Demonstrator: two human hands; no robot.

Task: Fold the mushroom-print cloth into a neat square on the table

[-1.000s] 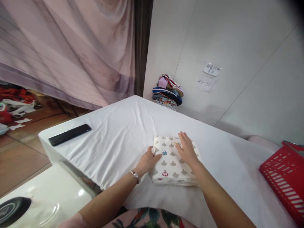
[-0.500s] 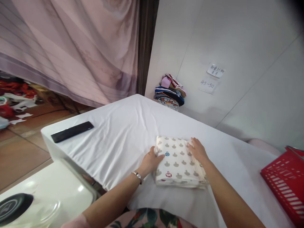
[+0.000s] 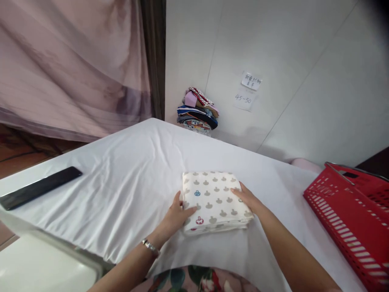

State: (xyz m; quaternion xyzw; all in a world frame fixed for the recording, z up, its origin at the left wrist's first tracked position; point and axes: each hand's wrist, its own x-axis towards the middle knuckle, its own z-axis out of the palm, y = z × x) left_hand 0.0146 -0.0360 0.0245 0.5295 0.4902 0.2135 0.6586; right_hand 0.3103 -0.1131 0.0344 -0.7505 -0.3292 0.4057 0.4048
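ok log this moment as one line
left hand: on folded cloth left edge | right hand: on its right edge | cloth: flat on white table | red basket: right
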